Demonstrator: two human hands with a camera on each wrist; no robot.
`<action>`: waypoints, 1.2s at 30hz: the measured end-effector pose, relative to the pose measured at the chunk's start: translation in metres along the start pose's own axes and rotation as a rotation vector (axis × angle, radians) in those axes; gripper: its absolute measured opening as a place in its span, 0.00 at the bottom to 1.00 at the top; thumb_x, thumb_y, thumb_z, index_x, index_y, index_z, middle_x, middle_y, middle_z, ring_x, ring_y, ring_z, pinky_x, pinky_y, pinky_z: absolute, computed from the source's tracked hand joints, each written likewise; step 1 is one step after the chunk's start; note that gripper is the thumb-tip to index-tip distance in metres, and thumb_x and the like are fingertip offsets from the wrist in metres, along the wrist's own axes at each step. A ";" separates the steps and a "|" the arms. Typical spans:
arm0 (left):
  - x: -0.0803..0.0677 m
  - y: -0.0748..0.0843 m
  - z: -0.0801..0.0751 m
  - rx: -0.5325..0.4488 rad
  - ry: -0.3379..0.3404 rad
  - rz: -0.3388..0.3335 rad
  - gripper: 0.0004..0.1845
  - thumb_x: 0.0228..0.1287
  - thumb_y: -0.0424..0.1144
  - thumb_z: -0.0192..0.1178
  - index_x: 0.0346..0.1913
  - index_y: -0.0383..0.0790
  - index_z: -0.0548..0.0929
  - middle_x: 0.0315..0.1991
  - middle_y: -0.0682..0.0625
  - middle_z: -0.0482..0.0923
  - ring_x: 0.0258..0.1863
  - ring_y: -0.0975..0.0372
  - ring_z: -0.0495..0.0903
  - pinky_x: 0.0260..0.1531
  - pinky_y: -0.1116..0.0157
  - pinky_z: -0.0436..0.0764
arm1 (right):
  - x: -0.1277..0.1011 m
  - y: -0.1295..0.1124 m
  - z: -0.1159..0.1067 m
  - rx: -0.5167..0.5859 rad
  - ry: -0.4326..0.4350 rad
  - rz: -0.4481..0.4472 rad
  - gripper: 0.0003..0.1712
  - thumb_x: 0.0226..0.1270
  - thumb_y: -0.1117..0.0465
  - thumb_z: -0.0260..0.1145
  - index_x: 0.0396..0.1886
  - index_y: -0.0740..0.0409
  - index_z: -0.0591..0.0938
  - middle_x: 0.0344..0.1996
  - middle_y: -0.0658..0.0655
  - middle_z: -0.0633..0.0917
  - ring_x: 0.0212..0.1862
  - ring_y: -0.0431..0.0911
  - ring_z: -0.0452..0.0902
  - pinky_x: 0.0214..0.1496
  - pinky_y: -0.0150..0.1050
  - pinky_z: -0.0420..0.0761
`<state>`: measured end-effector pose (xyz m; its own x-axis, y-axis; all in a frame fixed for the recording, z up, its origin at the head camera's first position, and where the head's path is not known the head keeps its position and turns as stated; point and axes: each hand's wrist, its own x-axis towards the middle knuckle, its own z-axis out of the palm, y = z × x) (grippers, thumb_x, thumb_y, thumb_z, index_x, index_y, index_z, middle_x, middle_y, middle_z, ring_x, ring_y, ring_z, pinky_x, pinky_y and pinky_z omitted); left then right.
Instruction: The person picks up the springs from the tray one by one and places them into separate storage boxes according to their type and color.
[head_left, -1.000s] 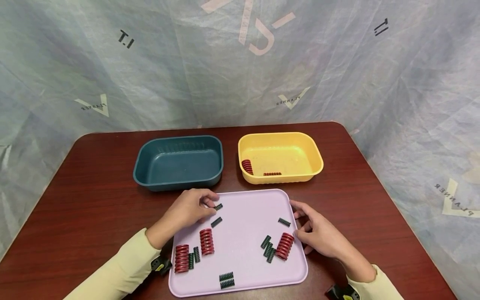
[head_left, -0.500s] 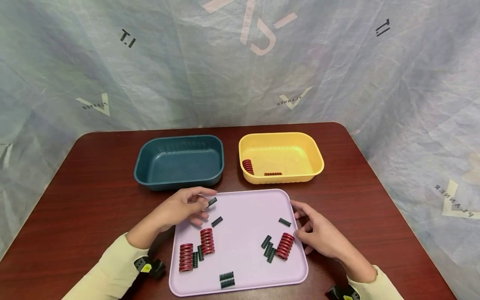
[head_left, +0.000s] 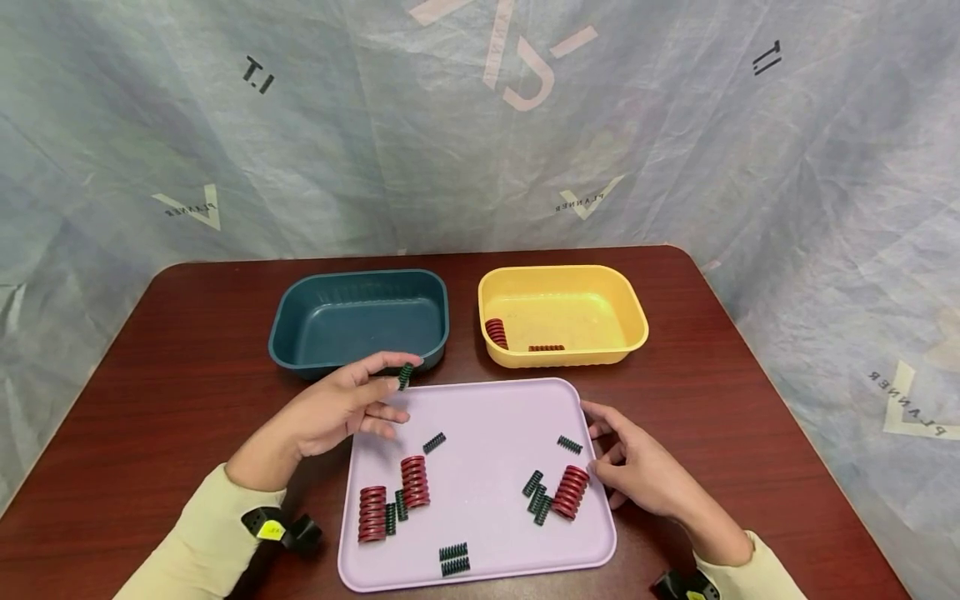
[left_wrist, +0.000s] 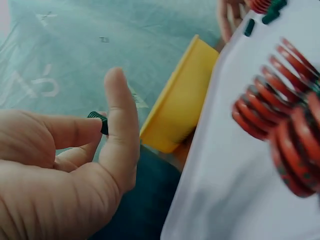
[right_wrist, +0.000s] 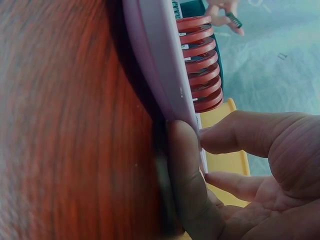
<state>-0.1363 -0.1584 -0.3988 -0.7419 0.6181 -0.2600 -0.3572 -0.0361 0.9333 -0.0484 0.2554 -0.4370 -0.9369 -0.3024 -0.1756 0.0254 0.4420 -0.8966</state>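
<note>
Jutting from the left hand (head_left: 339, 407) (pinched): green spring (head_left: 406, 377)

A dark red-brown wooden table (head_left: 187, 358) is seen from above, its far left and far right corners rounded off. Beyond its far edge, and past its left and right edges, the space is closed off by a hanging grey-blue cloth (head_left: 322, 158), creased and rippled in soft vertical folds. The cloth is marked with black letters (head_left: 266, 83), with large pale pink lettering (head_left: 537, 63) high above the far edge, and with pale V shapes (head_left: 211, 198) crossed by small dark print. Streaked grain is shown in the wood, and faint purple patches are spread across the softly lit cloth.
</note>
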 end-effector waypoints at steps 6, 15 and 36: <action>-0.002 0.011 -0.009 -0.135 -0.018 0.050 0.23 0.83 0.32 0.48 0.76 0.44 0.66 0.54 0.41 0.66 0.40 0.60 0.86 0.40 0.65 0.88 | 0.000 0.000 0.000 0.006 0.002 0.002 0.45 0.63 0.78 0.63 0.79 0.59 0.61 0.56 0.68 0.72 0.35 0.51 0.79 0.18 0.47 0.85; 0.002 0.015 -0.022 -0.322 0.025 0.150 0.22 0.83 0.30 0.46 0.74 0.44 0.68 0.49 0.46 0.74 0.46 0.60 0.82 0.52 0.67 0.84 | 0.000 0.000 0.000 0.008 0.003 0.009 0.45 0.63 0.78 0.64 0.79 0.58 0.61 0.56 0.68 0.72 0.34 0.51 0.79 0.18 0.47 0.85; 0.016 0.035 -0.063 -0.374 0.092 0.166 0.20 0.82 0.29 0.48 0.71 0.38 0.72 0.60 0.43 0.80 0.54 0.58 0.84 0.56 0.66 0.82 | 0.001 0.003 0.000 0.021 -0.004 -0.002 0.46 0.62 0.79 0.63 0.79 0.58 0.61 0.56 0.68 0.72 0.32 0.50 0.80 0.18 0.48 0.85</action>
<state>-0.1967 -0.1990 -0.3863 -0.8483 0.5078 -0.1500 -0.3972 -0.4231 0.8144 -0.0493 0.2563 -0.4400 -0.9355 -0.3064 -0.1758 0.0312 0.4241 -0.9051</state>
